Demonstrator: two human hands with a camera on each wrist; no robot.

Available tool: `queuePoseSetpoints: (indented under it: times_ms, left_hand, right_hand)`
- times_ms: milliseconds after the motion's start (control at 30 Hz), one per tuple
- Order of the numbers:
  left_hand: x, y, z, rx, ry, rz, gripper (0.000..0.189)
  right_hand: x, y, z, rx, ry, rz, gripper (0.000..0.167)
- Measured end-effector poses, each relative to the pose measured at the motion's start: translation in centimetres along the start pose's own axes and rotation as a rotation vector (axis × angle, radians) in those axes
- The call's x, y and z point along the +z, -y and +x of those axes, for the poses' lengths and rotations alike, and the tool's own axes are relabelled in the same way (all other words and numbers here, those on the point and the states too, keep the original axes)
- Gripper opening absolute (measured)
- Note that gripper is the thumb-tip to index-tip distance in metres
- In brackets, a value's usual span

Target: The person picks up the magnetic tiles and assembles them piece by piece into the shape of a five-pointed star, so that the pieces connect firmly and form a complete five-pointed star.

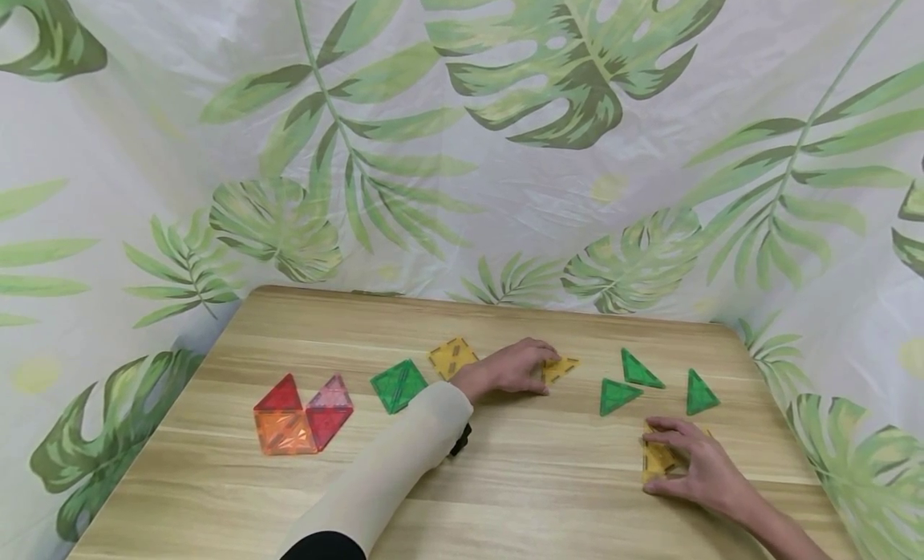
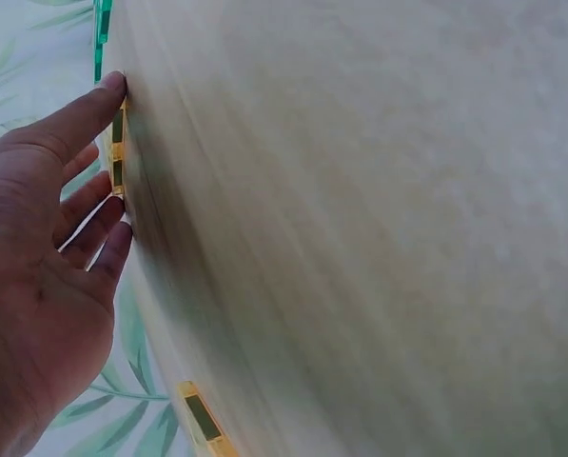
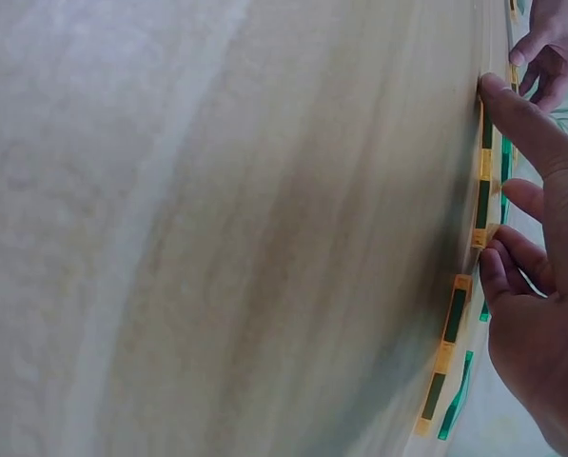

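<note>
My left hand (image 1: 516, 367) is at the far middle of the table, holding a yellow triangular magnetic tile (image 1: 561, 371) by its edges between thumb and fingers. The tile lies flat on the wood, seen edge-on in the left wrist view. At the near right, my right hand (image 1: 696, 466) spans another yellow triangular tile (image 1: 654, 462), thumb at one end and fingertips at the other. A further yellow tile (image 3: 445, 352) lies beside that hand, mostly hidden behind it in the head view. Several green triangular tiles (image 1: 619, 395) lie between the hands, toward the right.
On the left, red, orange and pink tiles (image 1: 285, 430) lie joined edge to edge. Green triangles forming a square (image 1: 397, 386) and a yellow square pair (image 1: 452, 356) lie near my left forearm. A leaf-patterned cloth (image 1: 404, 143) hangs behind the wooden table (image 1: 520, 496).
</note>
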State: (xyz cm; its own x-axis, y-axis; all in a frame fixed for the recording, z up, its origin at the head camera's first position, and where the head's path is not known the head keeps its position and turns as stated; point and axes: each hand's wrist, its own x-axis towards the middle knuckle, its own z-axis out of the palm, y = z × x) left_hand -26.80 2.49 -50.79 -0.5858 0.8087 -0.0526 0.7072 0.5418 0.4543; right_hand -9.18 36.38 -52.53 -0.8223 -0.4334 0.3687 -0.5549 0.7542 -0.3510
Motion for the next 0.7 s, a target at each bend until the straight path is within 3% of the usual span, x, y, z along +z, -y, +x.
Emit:
queuePoseSetpoints:
  times_ms: [333,700]
  left_hand:
    - [-0.1,-0.3,-0.1,0.005,-0.032,0.027,0.065]
    - [-0.2,-0.8,-1.6,-0.023,-0.106,0.043,0.067]
  right_hand:
    - [0.4,0.6,0.1,0.055,-0.004,-0.023,0.067]
    - [0.8,0.7,0.5,0.018,-0.026,-0.016,0.067]
